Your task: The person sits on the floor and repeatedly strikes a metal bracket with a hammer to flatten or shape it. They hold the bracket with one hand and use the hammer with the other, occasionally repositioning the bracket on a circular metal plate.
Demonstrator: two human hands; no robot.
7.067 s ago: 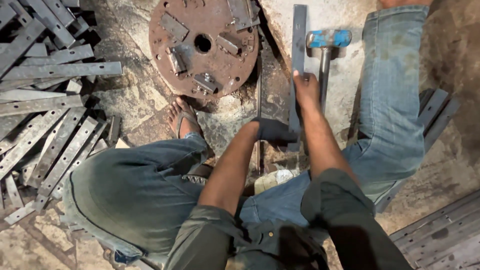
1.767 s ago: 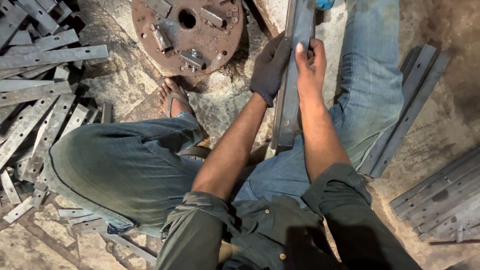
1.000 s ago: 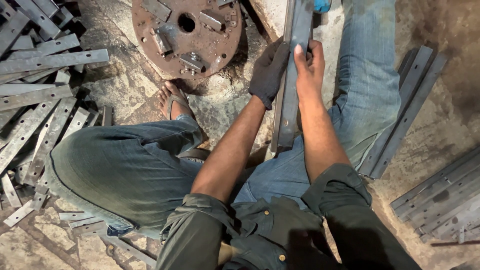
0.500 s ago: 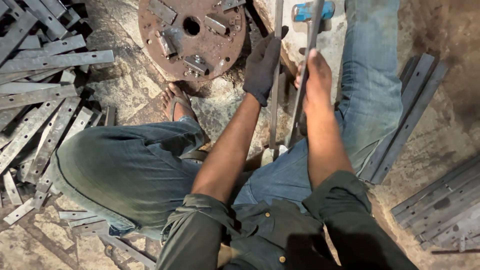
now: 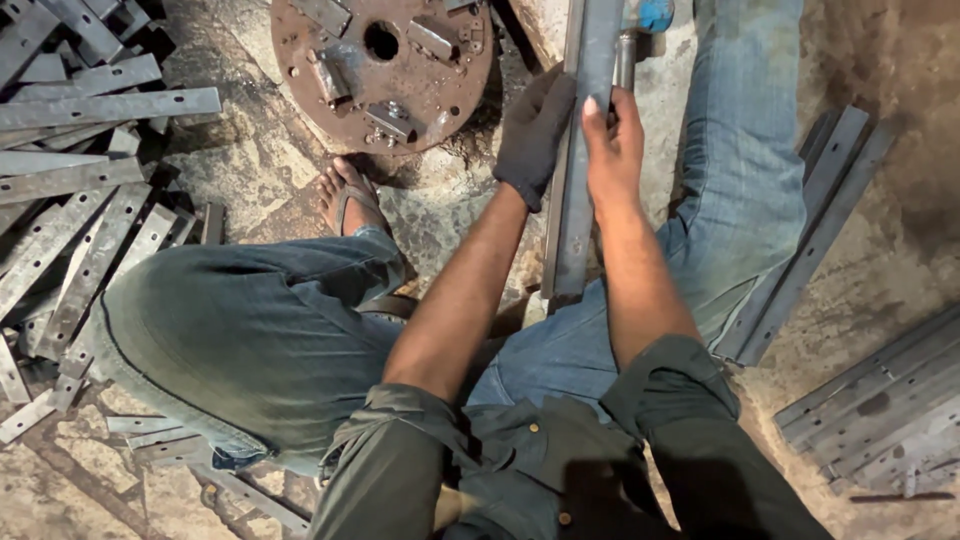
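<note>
A long grey steel angle bar (image 5: 578, 190) lies lengthwise in front of me, running from near my lap toward the top edge. My left hand (image 5: 533, 133), in a dark glove, grips its left side. My bare right hand (image 5: 614, 148) holds its right side, fingers laid over the flange. Just beyond my right hand a hammer (image 5: 640, 30) with a blue head lies on the stone slab. I am seated on the ground in jeans, left knee bent, left foot in a sandal (image 5: 348, 196).
A rusty round steel plate (image 5: 385, 65) with welded blocks and a centre hole lies ahead to the left. Piles of flat steel strips (image 5: 80, 190) cover the floor on the left. More angle bars (image 5: 800, 240) lie by my right leg, and others (image 5: 880, 410) at lower right.
The bar was held on edge half a second ago and has turned so its broad face shows. Both hands stay on it. The view has shifted slightly.
</note>
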